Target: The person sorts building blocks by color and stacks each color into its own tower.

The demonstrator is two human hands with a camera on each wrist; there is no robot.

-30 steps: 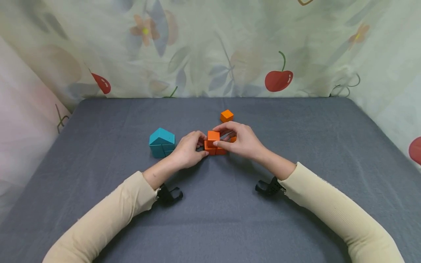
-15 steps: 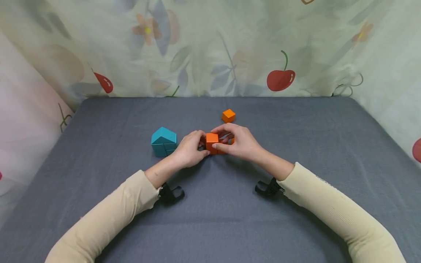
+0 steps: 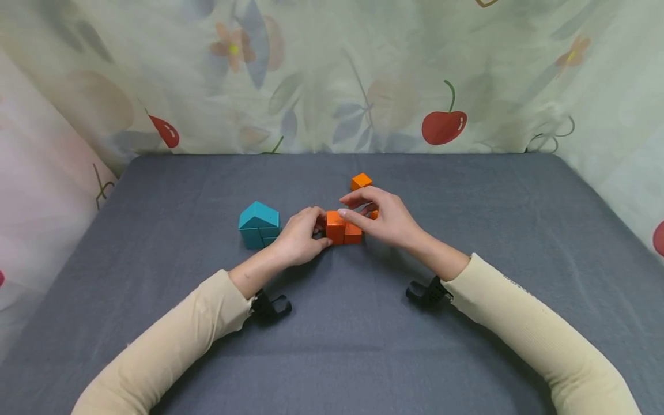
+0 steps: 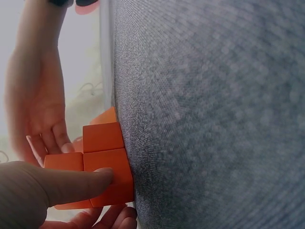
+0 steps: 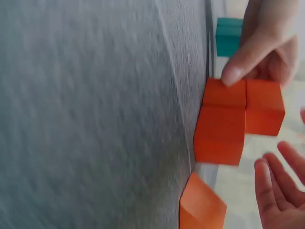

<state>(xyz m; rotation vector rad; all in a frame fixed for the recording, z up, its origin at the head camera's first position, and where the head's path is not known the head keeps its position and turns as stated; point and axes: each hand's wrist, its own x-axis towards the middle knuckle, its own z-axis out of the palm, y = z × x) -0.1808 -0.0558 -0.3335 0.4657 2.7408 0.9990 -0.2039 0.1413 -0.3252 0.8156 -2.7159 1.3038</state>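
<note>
Two red-orange cubes sit side by side on the grey cloth, and a third, the upper cube (image 3: 335, 219), rests on the left one. My left hand (image 3: 300, 237) pinches the lower left cube (image 5: 225, 93), its thumb (image 4: 86, 183) on the near face and its fingers behind. Against that one's right side stands the lower right cube (image 3: 353, 234). Just right of the upper cube, my right hand (image 3: 386, 218) is apart from the blocks, with thumb and fingers spread and nothing between them. It partly hides a lighter orange block (image 5: 202, 202) behind.
Left of my left hand stands a small stack of teal blocks (image 3: 258, 223) with a peaked top. Another lighter orange block (image 3: 361, 181) lies farther back, partly covered by the right hand. A patterned curtain (image 3: 311, 86) hangs behind the table.
My right hand lowered the upper cube slightly and aligned it over the lower left one. It then let go and moved up and right. The left hand stayed at the lower cube.
</note>
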